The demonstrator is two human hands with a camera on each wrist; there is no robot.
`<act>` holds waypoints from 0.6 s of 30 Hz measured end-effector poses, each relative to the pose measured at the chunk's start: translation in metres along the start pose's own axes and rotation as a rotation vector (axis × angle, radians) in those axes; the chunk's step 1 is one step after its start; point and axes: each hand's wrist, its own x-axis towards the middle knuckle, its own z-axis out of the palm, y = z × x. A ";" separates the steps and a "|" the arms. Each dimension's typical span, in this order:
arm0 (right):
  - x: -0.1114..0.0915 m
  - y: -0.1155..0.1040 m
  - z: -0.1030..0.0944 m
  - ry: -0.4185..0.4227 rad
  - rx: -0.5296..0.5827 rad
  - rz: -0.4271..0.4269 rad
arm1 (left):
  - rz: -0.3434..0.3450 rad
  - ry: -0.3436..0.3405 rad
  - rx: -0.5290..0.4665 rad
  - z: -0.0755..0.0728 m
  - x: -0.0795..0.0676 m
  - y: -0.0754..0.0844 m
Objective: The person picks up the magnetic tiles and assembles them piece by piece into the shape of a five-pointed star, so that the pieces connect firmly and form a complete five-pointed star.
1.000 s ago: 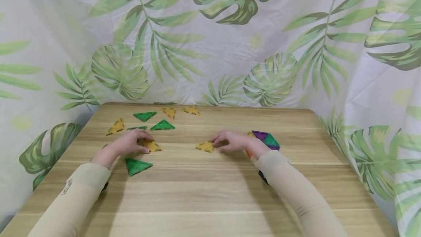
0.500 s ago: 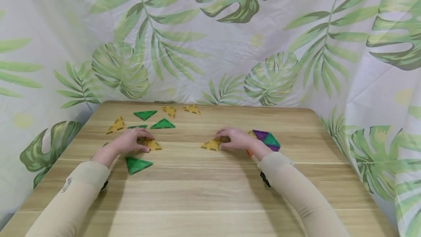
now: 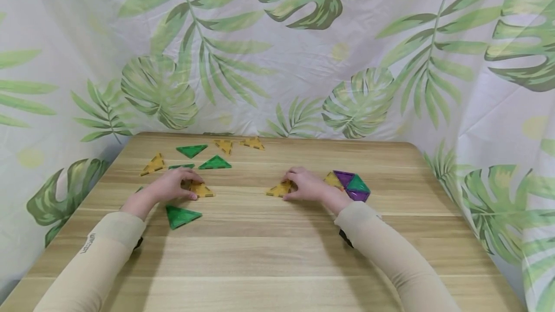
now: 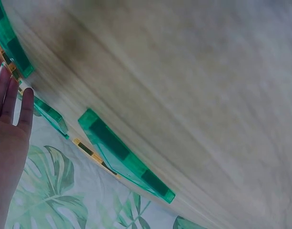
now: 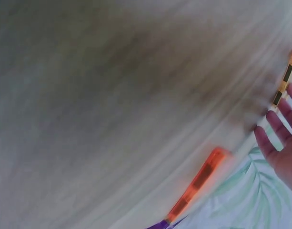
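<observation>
My left hand (image 3: pixel 173 184) lies with straight fingers on a yellow triangle tile (image 3: pixel 201 190) at the table's left; in the left wrist view the left hand (image 4: pixel 7 129) shows flat fingers beside green tile edges (image 4: pixel 122 152). My right hand (image 3: pixel 305 184) rests its fingertips on another yellow triangle tile (image 3: pixel 279 189) near the middle. Just right of that hand lies a flat cluster of joined triangles: yellow (image 3: pixel 333 179), purple (image 3: pixel 344 177) and green (image 3: pixel 357 184). The right wrist view shows the right hand (image 5: pixel 284 143), an orange tile edge (image 5: pixel 196 183) and a yellow tile edge (image 5: pixel 285 78).
On the wooden table (image 3: pixel 277 254), a green triangle (image 3: pixel 182 215) lies just before my left wrist. Further back lie loose tiles: yellow (image 3: pixel 152 165), green (image 3: pixel 191 150), green (image 3: pixel 215 163), yellow (image 3: pixel 224 146), yellow (image 3: pixel 252 143). A leaf-print cloth (image 3: pixel 277 61) walls the back and sides.
My right hand has slid its yellow triangle a little to the right, toward the coloured cluster. The left hand and its tile have stayed put.
</observation>
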 end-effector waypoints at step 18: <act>-0.012 0.037 -0.016 -0.069 0.052 -0.145 | 0.003 -0.016 -0.021 -0.002 0.001 0.002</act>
